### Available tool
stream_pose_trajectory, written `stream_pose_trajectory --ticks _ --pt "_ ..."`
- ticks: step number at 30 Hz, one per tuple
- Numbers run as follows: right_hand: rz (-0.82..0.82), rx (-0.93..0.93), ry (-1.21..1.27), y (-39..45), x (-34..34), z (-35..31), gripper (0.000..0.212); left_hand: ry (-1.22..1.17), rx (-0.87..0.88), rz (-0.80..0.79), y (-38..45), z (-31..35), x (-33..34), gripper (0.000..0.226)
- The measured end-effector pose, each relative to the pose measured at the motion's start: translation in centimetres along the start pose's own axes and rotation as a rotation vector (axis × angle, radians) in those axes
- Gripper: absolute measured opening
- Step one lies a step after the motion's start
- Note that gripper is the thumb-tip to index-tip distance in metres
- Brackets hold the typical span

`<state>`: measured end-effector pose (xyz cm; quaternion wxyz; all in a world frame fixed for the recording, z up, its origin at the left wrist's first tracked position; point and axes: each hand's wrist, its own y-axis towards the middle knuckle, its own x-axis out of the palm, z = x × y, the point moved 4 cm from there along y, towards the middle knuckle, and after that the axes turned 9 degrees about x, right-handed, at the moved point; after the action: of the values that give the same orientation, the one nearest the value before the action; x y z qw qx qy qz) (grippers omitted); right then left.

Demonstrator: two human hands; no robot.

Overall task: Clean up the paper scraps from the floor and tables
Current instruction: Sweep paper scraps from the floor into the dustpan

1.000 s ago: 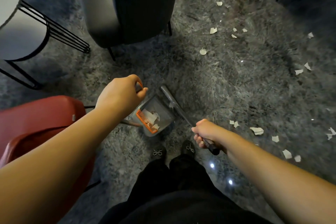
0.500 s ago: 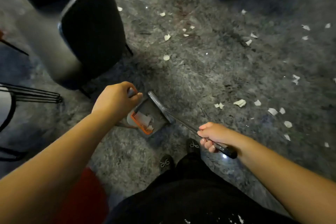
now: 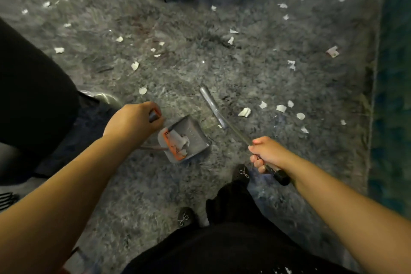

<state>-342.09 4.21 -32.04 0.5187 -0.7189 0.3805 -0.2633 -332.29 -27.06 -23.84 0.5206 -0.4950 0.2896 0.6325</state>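
Paper scraps (image 3: 182,140) already lie in the dustpan (image 3: 184,139), whose handle the left hand (image 3: 131,121) grips with curled fingers. The right hand (image 3: 266,153) is wrapped round the broom (image 3: 213,107), whose head has swung away from the pan, out beside a fresh cluster (image 3: 244,111): a new sweep looks likely. More scraps (image 3: 231,40) dot the carpet (image 3: 189,73) beyond, well apart from both hands.
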Motion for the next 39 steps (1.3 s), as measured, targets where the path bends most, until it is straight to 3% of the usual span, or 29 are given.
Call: stream_pose_trajectory --ticks 10,17,20,26,34,39 --pt "0.148 0.062 0.021 3.7 -16.0 -5.8 0.033 0.041 0.074 -0.102 14.3 11.5 3.1 0.02" --pt "0.181 0.095 -0.033 7.2 -20.6 -9.5 0.036 0.049 0.039 -0.074 18.9 13.3 3.3 0.02" --pt "0.193 0.112 -0.09 8.8 -21.0 -10.5 0.034 0.06 0.05 -0.074 19.9 13.4 3.3 0.019" --pt "0.136 0.188 -0.195 10.7 -18.8 -10.5 0.006 0.06 0.07 -0.078 20.9 13.0 3.4 0.019" --pt "0.008 0.18 -0.28 9.5 -11.9 -9.3 0.016 0.031 0.06 -0.026 21.2 10.7 2.8 0.021" --pt "-0.089 0.241 -0.122 8.3 -8.6 -8.6 0.013 0.008 0.089 -0.011 20.7 10.1 2.8 0.019"
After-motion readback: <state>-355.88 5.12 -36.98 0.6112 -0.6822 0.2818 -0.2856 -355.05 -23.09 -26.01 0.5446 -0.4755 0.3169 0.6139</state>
